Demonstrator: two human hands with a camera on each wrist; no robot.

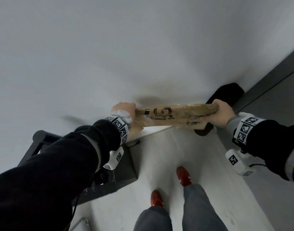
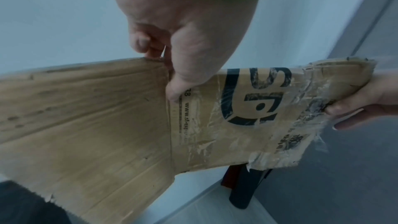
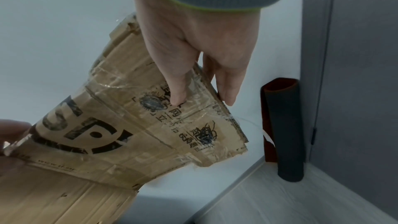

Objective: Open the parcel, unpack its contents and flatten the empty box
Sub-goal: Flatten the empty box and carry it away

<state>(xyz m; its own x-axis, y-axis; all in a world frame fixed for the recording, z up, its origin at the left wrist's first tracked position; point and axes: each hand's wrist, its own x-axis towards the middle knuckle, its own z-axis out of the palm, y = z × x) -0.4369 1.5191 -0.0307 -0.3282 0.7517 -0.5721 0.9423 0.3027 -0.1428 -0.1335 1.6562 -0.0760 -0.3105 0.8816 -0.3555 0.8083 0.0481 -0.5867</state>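
The brown cardboard box (image 1: pixel 173 116), flattened, with black printed letters and torn clear tape, is held up off the floor close to a white wall. My left hand (image 1: pixel 124 112) grips its left end, thumb on the printed face (image 2: pixel 183 40). My right hand (image 1: pixel 223 114) grips the taped right end, thumb on the front and fingers behind (image 3: pixel 200 48). In the left wrist view a plain flap of the box (image 2: pixel 86 117) hangs down toward me. The right wrist view shows the taped panels of the box (image 3: pixel 140 125) folded flat together. No unpacked contents are in view.
A dark rolled mat (image 3: pixel 284 125) stands in the corner against a grey door panel (image 1: pixel 276 80). A dark metal frame (image 1: pixel 123 172) sits on the floor at my left. My feet in red shoes (image 1: pixel 184 175) stand on the pale floor.
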